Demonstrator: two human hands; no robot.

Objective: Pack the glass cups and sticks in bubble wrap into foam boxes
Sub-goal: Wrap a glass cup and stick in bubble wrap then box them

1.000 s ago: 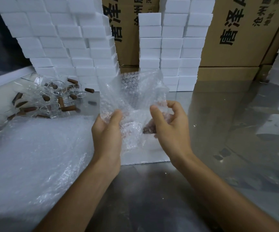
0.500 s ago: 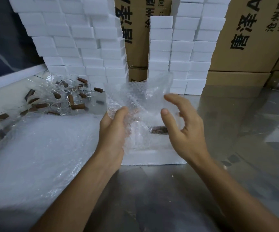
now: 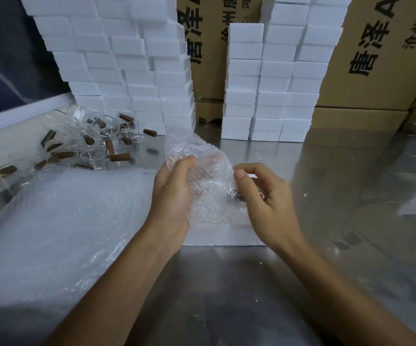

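Observation:
My left hand (image 3: 174, 193) grips a crumpled sheet of bubble wrap (image 3: 202, 171) from the left, thumb on top. My right hand (image 3: 264, 196) curls round the sheet's right side, fingers folded in over a dark stick end (image 3: 237, 196) that shows through the wrap. A glass cup inside the wrap cannot be made out. Under both hands lies an open white foam box (image 3: 227, 237) on the metal table. Loose glass cups (image 3: 107, 141) and brown sticks (image 3: 119, 157) lie in a heap at the far left.
A large pile of bubble wrap sheets (image 3: 59, 221) covers the table's left side. Stacks of white foam boxes (image 3: 127, 71) stand behind, more foam stacks (image 3: 272, 83) at centre right, with brown cardboard cartons (image 3: 377, 58) behind them. Bare metal table (image 3: 227, 283) lies near me.
The standing flap of bubble wrap has been folded down over the bundle. My right hand went from spread open to curled round the wrap's right side. The left hand kept its grip.

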